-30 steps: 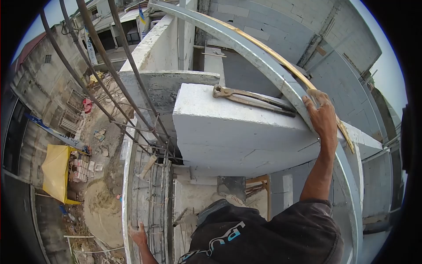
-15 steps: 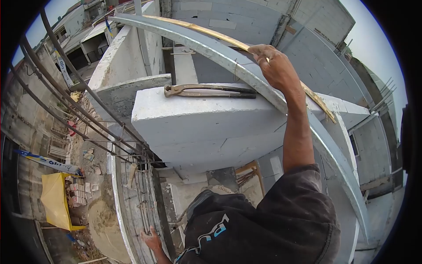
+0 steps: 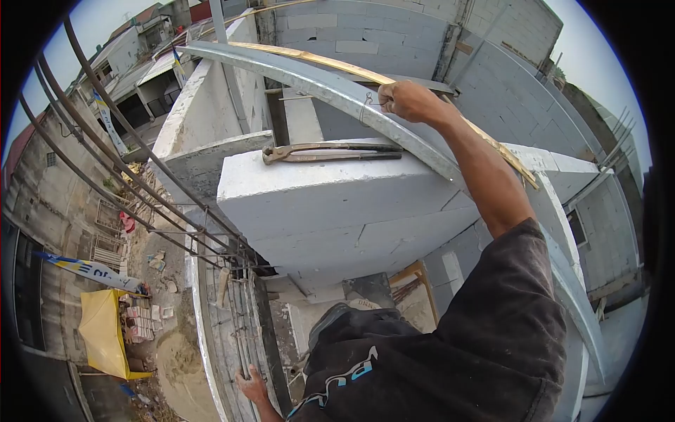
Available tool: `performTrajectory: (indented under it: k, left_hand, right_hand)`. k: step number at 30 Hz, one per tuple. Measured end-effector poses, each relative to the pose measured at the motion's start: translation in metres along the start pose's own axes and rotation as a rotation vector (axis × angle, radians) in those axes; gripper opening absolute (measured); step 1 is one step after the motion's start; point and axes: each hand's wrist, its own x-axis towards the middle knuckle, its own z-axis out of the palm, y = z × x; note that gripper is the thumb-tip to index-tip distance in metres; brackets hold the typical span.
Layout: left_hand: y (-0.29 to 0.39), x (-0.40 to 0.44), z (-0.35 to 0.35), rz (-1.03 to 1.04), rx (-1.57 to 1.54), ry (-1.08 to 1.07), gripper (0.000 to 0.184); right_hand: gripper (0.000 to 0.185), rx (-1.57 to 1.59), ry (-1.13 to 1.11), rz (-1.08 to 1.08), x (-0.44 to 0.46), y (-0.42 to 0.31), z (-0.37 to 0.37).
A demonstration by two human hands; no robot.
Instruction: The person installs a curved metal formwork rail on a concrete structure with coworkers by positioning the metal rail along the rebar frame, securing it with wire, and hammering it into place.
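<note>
My right hand (image 3: 406,102) is closed, its fingers curled at the wooden strip (image 3: 337,65) beside the galvanized metal channel (image 3: 309,88). What lies between the fingertips is hidden. Just left of them, a thin wire (image 3: 365,107) loops around the channel. On top of the white block wall (image 3: 281,179) lies a pair of pincers (image 3: 330,152), jaws to the left. Low in the view, my left hand (image 3: 252,385) rests with fingers apart on the rebar (image 3: 242,320) along the concrete beam.
Tall rebar rods (image 3: 116,123) rise at the left. Far below are a yellow tarp (image 3: 105,334), a sand heap (image 3: 184,362) and stacked bricks (image 3: 138,320). Another block wall (image 3: 365,28) stands behind the channel.
My right hand has moved left along the wooden strip, closer to the wire loop, and its fingers are more tightly curled. The view has shifted slightly. My left hand stays by the rebar.
</note>
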Motion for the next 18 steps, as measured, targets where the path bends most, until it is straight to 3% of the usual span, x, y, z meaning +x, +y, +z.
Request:
performTrajectory:
  k: [5, 8, 12, 15, 18]
  left_hand:
    - [0.002, 0.005, -0.014, 0.021, -0.120, 0.065, 0.066]
    - [0.051, 0.017, -0.047, 0.114, -0.161, 0.171, 0.063]
    - [0.182, 0.032, -0.088, 0.372, -0.573, 0.147, 0.067]
    - [0.289, 0.032, -0.116, 0.660, -0.733, 0.074, 0.068]
    - [0.390, 0.025, -0.139, 0.978, -0.679, -0.062, 0.062]
  right_hand:
    - [0.025, 0.083, -0.022, 0.126, -0.005, 0.004, 0.003]
    - [0.027, 0.156, -0.145, 0.076, -0.013, -0.005, -0.031]
    - [0.032, 0.258, -0.227, -0.207, -0.003, 0.026, -0.031]
    - [0.033, 0.345, -0.274, -0.011, -0.006, 0.023, -0.040]
    - [0.042, 0.449, -0.457, -0.077, 0.004, 0.068, -0.026]
